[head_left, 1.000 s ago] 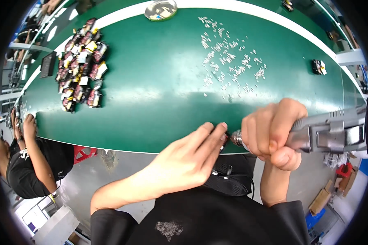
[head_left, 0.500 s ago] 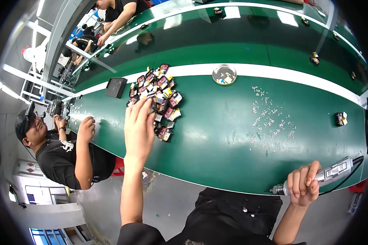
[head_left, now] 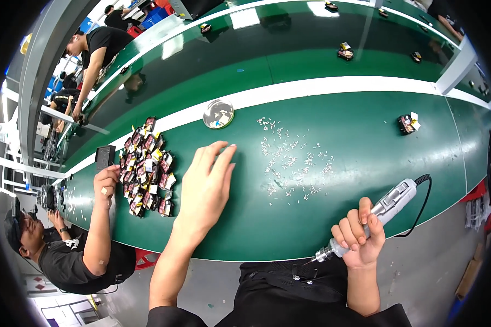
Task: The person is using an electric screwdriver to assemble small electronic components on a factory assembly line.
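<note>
My right hand (head_left: 360, 237) grips a silver-grey corded rotary tool (head_left: 394, 200) near the table's front edge. Its metal chuck and thin bit point to the lower left. My left hand (head_left: 207, 182) is held over the table with fingers stretched out, and nothing shows in it. Left of that hand lies a pile of small black parts (head_left: 147, 169) with pink, white and yellow pieces on them. One similar black part (head_left: 406, 124) sits alone at the right. Between my hands, farther back, small white slivers (head_left: 294, 163) are scattered.
A round dish (head_left: 218, 114) with small pieces stands by the white rail (head_left: 311, 84). Behind the rail runs a dark green conveyor belt (head_left: 289, 62) carrying several black parts. At left, a co-worker's hand (head_left: 106, 182) reaches to the pile, near a black box (head_left: 105, 157).
My left hand has left the pile and moved right. My view has shifted rightward. The co-worker's hand has come up to the pile's left edge. My right hand still holds the tool.
</note>
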Available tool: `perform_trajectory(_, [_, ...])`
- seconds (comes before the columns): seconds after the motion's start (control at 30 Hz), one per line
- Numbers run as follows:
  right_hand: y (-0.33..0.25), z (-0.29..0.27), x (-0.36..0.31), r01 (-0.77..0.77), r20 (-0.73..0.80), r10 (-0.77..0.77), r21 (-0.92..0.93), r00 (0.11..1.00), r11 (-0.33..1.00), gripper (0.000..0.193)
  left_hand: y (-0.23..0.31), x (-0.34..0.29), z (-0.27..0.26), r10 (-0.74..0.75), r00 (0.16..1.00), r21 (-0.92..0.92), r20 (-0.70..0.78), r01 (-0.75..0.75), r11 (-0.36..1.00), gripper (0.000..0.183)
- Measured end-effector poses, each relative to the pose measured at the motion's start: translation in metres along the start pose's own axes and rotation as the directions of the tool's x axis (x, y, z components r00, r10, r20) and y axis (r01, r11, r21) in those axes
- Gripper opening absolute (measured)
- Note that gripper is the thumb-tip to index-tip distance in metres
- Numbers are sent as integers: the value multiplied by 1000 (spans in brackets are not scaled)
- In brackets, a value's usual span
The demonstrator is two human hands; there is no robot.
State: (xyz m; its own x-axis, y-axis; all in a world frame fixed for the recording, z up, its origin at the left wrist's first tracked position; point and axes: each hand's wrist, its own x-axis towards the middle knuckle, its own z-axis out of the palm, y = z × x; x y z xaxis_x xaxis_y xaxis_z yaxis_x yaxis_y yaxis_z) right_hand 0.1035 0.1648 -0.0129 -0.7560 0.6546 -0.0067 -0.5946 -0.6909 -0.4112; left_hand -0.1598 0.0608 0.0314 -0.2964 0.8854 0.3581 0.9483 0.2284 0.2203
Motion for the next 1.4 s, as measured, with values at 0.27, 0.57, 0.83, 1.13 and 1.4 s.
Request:
perform_trajectory(0.27, [-3, -5, -9, 9, 42, -12, 53, 999, 999, 20, -5, 62, 45, 100, 994, 27, -36, -99, 995, 20])
perform_trajectory(0.57, [-5, -8, -6, -56, 74, 48, 98, 996, 994, 22, -9, 71, 51, 159, 987, 141, -6, -157, 977, 12])
perform_trajectory(0.83, [-5, -8, -1, -44, 79, 38, 80, 996, 996, 21, -10, 78, 51, 348, 933, 337, 87, -356, 872, 18])
perform_trajectory(1.13, [-6, -8, -9, -46, 46, 40, 137, 998, 989, 14, -5, 67, 44, 195, 963, -62, -185, -209, 976, 14])
perform_trajectory(1.4, [-3, -5, -15, -65, 32, 61, 118, 998, 991, 15, 11, 7, 15, 66, 978, -244, -199, -115, 963, 19])
